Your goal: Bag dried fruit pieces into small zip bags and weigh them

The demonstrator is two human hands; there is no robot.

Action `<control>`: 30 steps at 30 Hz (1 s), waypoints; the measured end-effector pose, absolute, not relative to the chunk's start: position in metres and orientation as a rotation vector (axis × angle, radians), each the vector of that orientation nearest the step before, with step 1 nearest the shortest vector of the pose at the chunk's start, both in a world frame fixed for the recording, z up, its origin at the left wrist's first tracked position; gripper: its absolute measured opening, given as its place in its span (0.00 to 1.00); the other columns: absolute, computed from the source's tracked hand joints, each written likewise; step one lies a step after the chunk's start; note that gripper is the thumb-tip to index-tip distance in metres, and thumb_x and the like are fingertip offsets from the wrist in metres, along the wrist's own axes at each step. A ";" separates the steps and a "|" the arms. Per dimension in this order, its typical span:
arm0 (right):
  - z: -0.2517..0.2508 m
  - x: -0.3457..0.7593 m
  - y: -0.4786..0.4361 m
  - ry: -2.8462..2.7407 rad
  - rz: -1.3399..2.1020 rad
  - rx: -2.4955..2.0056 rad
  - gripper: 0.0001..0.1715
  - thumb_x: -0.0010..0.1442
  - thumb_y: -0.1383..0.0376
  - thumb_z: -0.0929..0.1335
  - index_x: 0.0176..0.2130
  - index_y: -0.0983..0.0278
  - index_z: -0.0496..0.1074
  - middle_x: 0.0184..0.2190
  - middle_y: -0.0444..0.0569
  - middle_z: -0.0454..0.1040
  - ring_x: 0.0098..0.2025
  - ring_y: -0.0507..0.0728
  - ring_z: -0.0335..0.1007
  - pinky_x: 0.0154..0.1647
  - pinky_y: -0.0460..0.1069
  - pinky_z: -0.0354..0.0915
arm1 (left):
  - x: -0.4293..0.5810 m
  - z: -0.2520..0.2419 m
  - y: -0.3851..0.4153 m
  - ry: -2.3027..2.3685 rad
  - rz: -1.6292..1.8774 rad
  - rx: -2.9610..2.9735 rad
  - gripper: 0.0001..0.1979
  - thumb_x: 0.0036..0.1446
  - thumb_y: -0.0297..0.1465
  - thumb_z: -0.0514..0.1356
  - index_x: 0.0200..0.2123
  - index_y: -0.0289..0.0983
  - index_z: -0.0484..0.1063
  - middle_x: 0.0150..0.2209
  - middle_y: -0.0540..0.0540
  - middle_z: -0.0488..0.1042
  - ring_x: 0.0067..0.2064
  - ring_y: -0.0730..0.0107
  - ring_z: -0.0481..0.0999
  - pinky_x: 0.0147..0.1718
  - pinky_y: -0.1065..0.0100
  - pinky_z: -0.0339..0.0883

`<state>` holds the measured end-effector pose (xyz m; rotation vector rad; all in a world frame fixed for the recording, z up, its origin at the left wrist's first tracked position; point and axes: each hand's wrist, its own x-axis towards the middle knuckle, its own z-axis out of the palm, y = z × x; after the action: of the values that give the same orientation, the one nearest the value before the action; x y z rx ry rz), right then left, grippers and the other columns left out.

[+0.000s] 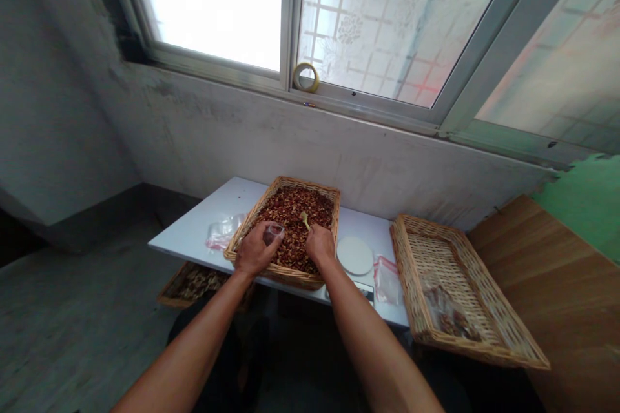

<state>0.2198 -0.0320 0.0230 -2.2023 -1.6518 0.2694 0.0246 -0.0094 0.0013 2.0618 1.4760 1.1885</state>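
Observation:
A wicker basket [235,240] full of dried reddish-brown pieces [295,206] stands on the white table. Over its near left part, my left hand [254,250] is closed around a small clear plastic bag [275,232], its mouth facing up. Something dark shows inside the bag. My right hand [320,244] grips a small pale spoon [305,218] by its handle, above the right half of the basket. The spoon's head points away from me, over the pieces. What lies in the spoon is too small to make out.
Right of the basket sits a scale with a round white plate [355,255], then red-edged zip bags [387,279]. More clear bags [225,231] lie left. A second wicker basket [450,251] holds filled bags [448,313]. Below the table is another basket [188,284]. Tape [305,77] stands on the sill.

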 end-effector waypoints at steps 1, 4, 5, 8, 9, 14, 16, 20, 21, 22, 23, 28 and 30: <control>0.020 0.217 -0.032 -1.658 0.295 -2.194 0.21 0.71 0.63 0.58 0.43 0.62 0.79 0.41 0.57 0.82 0.43 0.59 0.78 0.42 0.48 0.63 | 0.025 0.001 -0.009 1.485 1.192 2.058 0.17 0.61 0.45 0.60 0.48 0.42 0.72 0.43 0.46 0.80 0.42 0.60 0.80 0.43 0.62 0.71; 0.012 0.211 -0.037 -1.675 0.377 -2.161 0.19 0.69 0.65 0.60 0.42 0.62 0.80 0.41 0.56 0.82 0.43 0.59 0.77 0.43 0.47 0.63 | 0.025 -0.001 -0.009 1.480 1.207 2.057 0.17 0.60 0.45 0.60 0.48 0.43 0.73 0.43 0.46 0.80 0.43 0.60 0.80 0.44 0.62 0.71; 0.010 0.211 -0.039 -1.676 0.409 -2.145 0.19 0.69 0.65 0.61 0.41 0.62 0.81 0.41 0.56 0.82 0.43 0.58 0.77 0.44 0.47 0.62 | 0.025 -0.001 -0.009 1.475 1.214 2.060 0.17 0.60 0.45 0.60 0.48 0.43 0.73 0.44 0.46 0.80 0.44 0.59 0.80 0.44 0.62 0.71; 0.006 0.211 -0.042 -1.615 0.572 -2.067 0.17 0.66 0.66 0.63 0.38 0.62 0.82 0.40 0.55 0.82 0.42 0.58 0.76 0.42 0.47 0.61 | 0.024 0.000 -0.010 1.480 1.226 2.052 0.16 0.61 0.45 0.60 0.48 0.44 0.73 0.44 0.46 0.81 0.44 0.60 0.80 0.44 0.63 0.71; 0.004 0.211 -0.041 -1.583 0.630 -2.042 0.16 0.66 0.66 0.64 0.37 0.62 0.82 0.39 0.54 0.82 0.41 0.57 0.76 0.41 0.46 0.61 | 0.024 0.001 -0.011 1.489 1.229 2.044 0.16 0.61 0.44 0.60 0.48 0.44 0.73 0.43 0.47 0.81 0.43 0.60 0.81 0.43 0.63 0.71; -0.005 0.213 -0.035 -1.456 0.799 -1.969 0.15 0.63 0.67 0.65 0.36 0.63 0.83 0.31 0.50 0.81 0.33 0.54 0.72 0.32 0.45 0.58 | 0.024 0.000 -0.011 1.547 1.249 2.011 0.17 0.60 0.45 0.61 0.48 0.44 0.73 0.40 0.48 0.82 0.40 0.59 0.81 0.40 0.64 0.71; -0.010 0.213 -0.032 -1.389 0.866 -1.931 0.16 0.63 0.68 0.65 0.35 0.64 0.83 0.27 0.49 0.79 0.28 0.52 0.70 0.28 0.44 0.56 | 0.023 -0.001 -0.010 1.547 1.254 2.010 0.17 0.60 0.45 0.61 0.48 0.44 0.73 0.40 0.48 0.81 0.41 0.59 0.81 0.40 0.64 0.70; -0.014 0.212 -0.034 -1.238 0.990 -1.822 0.18 0.62 0.68 0.63 0.35 0.67 0.83 0.21 0.46 0.74 0.21 0.49 0.62 0.22 0.44 0.53 | 0.023 -0.002 -0.009 1.545 1.239 2.033 0.18 0.59 0.46 0.61 0.48 0.44 0.73 0.41 0.47 0.81 0.41 0.59 0.80 0.41 0.64 0.70; -0.013 0.211 -0.036 -1.202 1.011 -1.792 0.18 0.62 0.67 0.63 0.35 0.68 0.83 0.21 0.45 0.73 0.19 0.49 0.60 0.22 0.44 0.53 | 0.023 -0.002 -0.009 1.547 1.229 2.041 0.18 0.59 0.46 0.61 0.48 0.44 0.73 0.41 0.48 0.81 0.41 0.59 0.80 0.41 0.64 0.70; -0.011 0.211 -0.038 -1.169 1.025 -1.762 0.19 0.61 0.67 0.63 0.36 0.68 0.82 0.20 0.44 0.72 0.19 0.49 0.58 0.21 0.43 0.53 | 0.023 -0.002 -0.009 1.552 1.219 2.045 0.18 0.59 0.45 0.61 0.48 0.44 0.72 0.41 0.48 0.81 0.41 0.59 0.80 0.41 0.64 0.70; -0.009 0.212 -0.040 -1.139 1.034 -1.733 0.19 0.61 0.65 0.63 0.36 0.69 0.82 0.20 0.44 0.72 0.18 0.48 0.57 0.21 0.43 0.53 | 0.023 -0.001 -0.009 1.556 1.205 2.048 0.18 0.59 0.45 0.62 0.49 0.44 0.72 0.42 0.47 0.81 0.42 0.59 0.80 0.41 0.64 0.70; 0.010 0.220 -0.049 -1.051 1.049 -1.611 0.18 0.59 0.60 0.63 0.34 0.68 0.79 0.19 0.41 0.68 0.16 0.47 0.52 0.20 0.44 0.54 | 0.024 0.002 -0.011 1.586 1.108 2.063 0.18 0.59 0.44 0.62 0.49 0.44 0.72 0.43 0.47 0.81 0.42 0.59 0.80 0.40 0.65 0.69; 0.019 0.224 -0.050 -1.053 1.039 -1.548 0.18 0.58 0.59 0.64 0.34 0.68 0.79 0.18 0.40 0.67 0.17 0.47 0.53 0.21 0.44 0.54 | 0.025 0.004 -0.011 1.608 1.061 2.081 0.18 0.58 0.43 0.62 0.50 0.44 0.72 0.43 0.46 0.81 0.42 0.59 0.80 0.40 0.65 0.68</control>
<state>0.2236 -0.0504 0.0195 -1.5484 -1.0529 1.0388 0.0248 -0.0112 0.0042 2.0807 1.6082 1.0614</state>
